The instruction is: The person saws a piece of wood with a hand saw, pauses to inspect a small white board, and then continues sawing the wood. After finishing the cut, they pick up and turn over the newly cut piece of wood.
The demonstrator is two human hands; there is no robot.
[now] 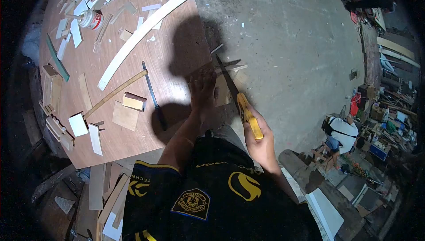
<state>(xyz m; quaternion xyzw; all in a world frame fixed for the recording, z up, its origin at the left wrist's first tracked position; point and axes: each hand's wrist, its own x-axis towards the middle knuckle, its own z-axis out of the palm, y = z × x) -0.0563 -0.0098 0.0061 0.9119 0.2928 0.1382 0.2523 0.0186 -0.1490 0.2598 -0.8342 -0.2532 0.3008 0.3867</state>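
My right hand [260, 142] is wrapped round the yellow handle of a handsaw [249, 115]. The saw's dark blade slants up and left, just off the table's right edge. My left hand [202, 88] lies flat with its fingers stretched out, pressing down on a thin wooden board [222, 91] at that edge. Part of the board juts past the table beside the blade, and the rest is hidden under my hand and its shadow.
On the brown table [170, 55] lie a long curved white strip [141, 33], a wooden stick [117, 92], a thin dark blade [152, 86], a white jar [90, 19] and several wood offcuts. Across the concrete floor [292, 64], a person [343, 133] sits near piled scraps.
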